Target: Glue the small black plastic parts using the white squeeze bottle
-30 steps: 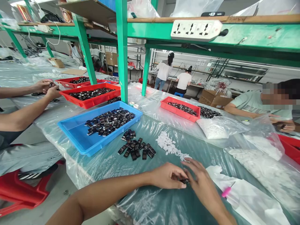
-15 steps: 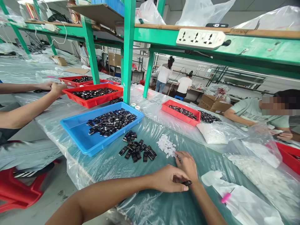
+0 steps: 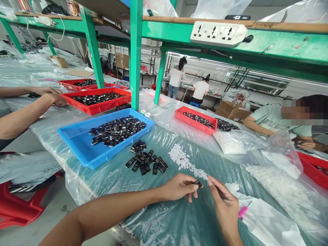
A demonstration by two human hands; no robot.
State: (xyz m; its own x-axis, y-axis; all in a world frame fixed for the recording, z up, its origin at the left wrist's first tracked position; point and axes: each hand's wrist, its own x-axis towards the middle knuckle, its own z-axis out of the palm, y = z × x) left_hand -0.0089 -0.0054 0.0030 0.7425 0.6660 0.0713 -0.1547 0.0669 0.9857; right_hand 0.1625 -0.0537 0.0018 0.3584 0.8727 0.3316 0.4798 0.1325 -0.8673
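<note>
Black piece, small, glossy and block-shaped, is held by the left hand, to the right of the blue tray and nearer the camera than it. The blue tray is shallow, smooth and rectangular, and a heap of similar shiny pieces is contained in it. Just beside its near right side, loose black pieces are scattered on the table, which is covered with wrinkled clear plastic. Farther right of the tray, flat white pieces are spread, tapering into finer white bits. Well to the right of the tray, a pink-handled tool is laid by crumpled white film.

The piece is gripped between the left thumb and fingers, with the left forearm slanted in from the lower left. The right hand is extended from the lower right, thumb and forefinger set close together beside the finer white bits; whether anything is pinched there cannot be told.
</note>
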